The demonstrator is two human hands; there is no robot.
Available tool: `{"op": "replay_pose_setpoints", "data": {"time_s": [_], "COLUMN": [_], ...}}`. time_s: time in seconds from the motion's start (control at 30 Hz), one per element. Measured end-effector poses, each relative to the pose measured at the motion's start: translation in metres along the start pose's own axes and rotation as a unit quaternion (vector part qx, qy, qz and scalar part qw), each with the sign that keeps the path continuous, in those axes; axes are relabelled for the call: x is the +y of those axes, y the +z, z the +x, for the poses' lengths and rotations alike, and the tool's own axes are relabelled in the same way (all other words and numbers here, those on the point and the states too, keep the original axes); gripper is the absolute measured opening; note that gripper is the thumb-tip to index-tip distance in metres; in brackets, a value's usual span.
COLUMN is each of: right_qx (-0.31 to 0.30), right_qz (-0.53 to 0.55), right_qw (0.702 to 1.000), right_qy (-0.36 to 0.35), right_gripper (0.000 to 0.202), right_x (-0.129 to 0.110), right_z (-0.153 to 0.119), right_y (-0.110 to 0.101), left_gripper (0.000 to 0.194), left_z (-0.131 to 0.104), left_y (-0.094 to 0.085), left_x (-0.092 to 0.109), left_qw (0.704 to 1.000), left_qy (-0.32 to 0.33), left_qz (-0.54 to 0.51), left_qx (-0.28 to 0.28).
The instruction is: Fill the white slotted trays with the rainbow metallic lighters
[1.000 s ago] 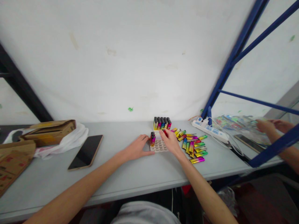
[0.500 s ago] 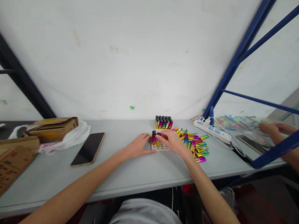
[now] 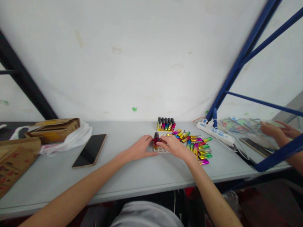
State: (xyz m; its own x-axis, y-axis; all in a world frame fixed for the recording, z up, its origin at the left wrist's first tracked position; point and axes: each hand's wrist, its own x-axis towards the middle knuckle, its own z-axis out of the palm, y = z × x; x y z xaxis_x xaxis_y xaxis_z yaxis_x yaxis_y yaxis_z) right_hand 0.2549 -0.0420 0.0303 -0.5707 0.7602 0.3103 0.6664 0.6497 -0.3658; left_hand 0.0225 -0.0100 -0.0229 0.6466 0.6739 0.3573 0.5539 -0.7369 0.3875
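A pale tray with round holes (image 3: 163, 151) sits on the table before me, with a few black-topped lighters (image 3: 156, 138) upright at its left side. My left hand (image 3: 141, 147) steadies this tray at its left corner, thumb along the front edge and fingers at the side. Over the tray, my right hand (image 3: 174, 145) pinches a dark-topped lighter (image 3: 159, 140) close to the standing ones; its fingers partly hide it. Behind stands another tray's block of upright lighters (image 3: 166, 124). Loose metallic coloured lighters (image 3: 200, 147) lie heaped right of my right hand.
A phone (image 3: 90, 150) and cardboard boxes (image 3: 55, 129) on a white plastic bag (image 3: 79, 135) lie to the left. On the right are a power strip (image 3: 215, 132), a blue frame post (image 3: 233, 66) and another person's hands (image 3: 279, 130) near a second phone (image 3: 255, 147).
My right hand has lowered slightly, its fingertips shifting left and down against the standing lighters. My left hand has stayed at the tray. The other person's hands moved slightly.
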Motion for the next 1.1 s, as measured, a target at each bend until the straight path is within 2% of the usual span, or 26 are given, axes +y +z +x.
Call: {"op": "replay_pose_setpoints", "data": {"time_s": [0.1, 0.23, 0.4, 0.47, 0.53, 0.67, 0.73, 0.77, 0.83, 0.93, 1.1], "right_qx": [-0.015, -0.002, -0.023, -0.024, -0.001, 0.101, 0.139, 0.126, 0.061, -0.007, 0.02], "right_qz": [-0.069, -0.123, -0.026, 0.011, 0.002, -0.088, -0.143, -0.159, -0.168, -0.154, -0.135], "right_qw": [0.998, 0.992, 0.999, 0.999, 0.998, 0.981, 0.966, 0.963, 0.965, 0.969, 0.971], "right_qy": [0.0, 0.034, 0.037, 0.048, 0.07, 0.141, 0.167, 0.178, 0.192, 0.195, 0.198], "right_gripper": [0.019, 0.027, 0.035, 0.036, 0.035, 0.032, 0.038, 0.04, 0.04, 0.038, 0.036], "right_x": [-0.002, -0.004, 0.008, 0.023, 0.044, 0.093, 0.115, 0.124, 0.135, 0.139, 0.132], "right_z": [-0.002, -0.003, -0.005, -0.007, -0.011, -0.022, -0.029, -0.033, -0.038, -0.04, -0.034], "right_y": [0.005, 0.01, -0.001, -0.01, -0.018, -0.023, -0.02, -0.017, -0.013, -0.011, -0.019], "left_gripper": [0.055, 0.055, 0.057, 0.059, 0.06, 0.06, 0.059, 0.059, 0.061, 0.062, 0.062], "left_z": [0.0, 0.0, 0.0, 0.0, 0.0, 0.0, 0.0, 0.0, 0.0, 0.0, 0.0], "left_y": [-0.001, -0.001, 0.0, 0.0, -0.001, -0.003, -0.004, -0.004, -0.004, -0.003, -0.003], "left_x": [0.0, 0.0, -0.001, -0.001, -0.001, 0.0, 0.001, 0.001, 0.001, 0.001, 0.0], "left_qw": [1.0, 1.0, 1.0, 1.0, 1.0, 1.0, 1.0, 1.0, 1.0, 1.0, 1.0], "left_qy": [0.002, 0.001, 0.003, 0.0, -0.004, 0.0, 0.0, -0.003, -0.009, -0.012, -0.011], "left_qz": [-0.001, 0.005, 0.004, 0.005, 0.008, 0.014, 0.018, 0.02, 0.021, 0.017, 0.02], "left_qx": [0.001, -0.004, 0.006, 0.008, 0.005, -0.002, -0.005, -0.007, -0.008, -0.005, -0.004]}}
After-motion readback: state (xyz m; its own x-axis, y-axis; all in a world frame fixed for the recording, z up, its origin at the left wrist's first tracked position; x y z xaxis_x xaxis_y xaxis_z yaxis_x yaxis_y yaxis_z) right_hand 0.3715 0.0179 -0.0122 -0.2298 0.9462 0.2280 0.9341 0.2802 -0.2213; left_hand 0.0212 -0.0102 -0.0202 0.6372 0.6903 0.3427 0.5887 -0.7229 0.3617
